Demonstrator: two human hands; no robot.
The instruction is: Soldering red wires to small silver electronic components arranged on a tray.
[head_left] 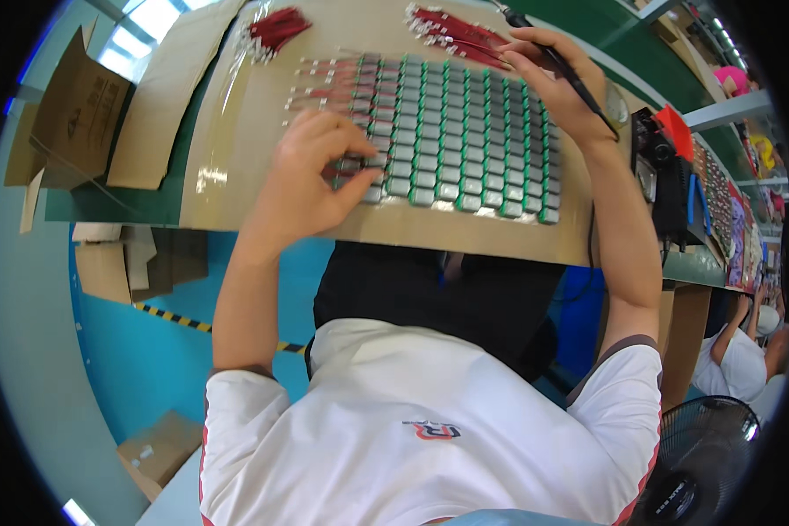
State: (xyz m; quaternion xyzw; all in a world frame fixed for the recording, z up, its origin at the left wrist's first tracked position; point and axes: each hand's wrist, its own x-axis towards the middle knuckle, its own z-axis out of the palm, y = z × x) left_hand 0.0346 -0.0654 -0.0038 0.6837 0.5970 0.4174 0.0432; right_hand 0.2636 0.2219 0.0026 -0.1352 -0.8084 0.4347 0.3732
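Cells were pinned at the grid's near-left corner by the left hand, fingertips curled down; a soldering iron was gripped by the right hand at its far-right edge. Steady pressure was judged best.

Bright, even daylight enters from windows at the upper left; glare streaks the worktop. Fisheye bending and a black vignette mark the edges.

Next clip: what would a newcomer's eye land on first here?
A dense grid of small silver cells with green edges fills the brown board at centre. The left hand presses on the grid's near-left corner, while the right hand holds a black soldering iron at its far-right edge. Red wire bundles lie beyond.
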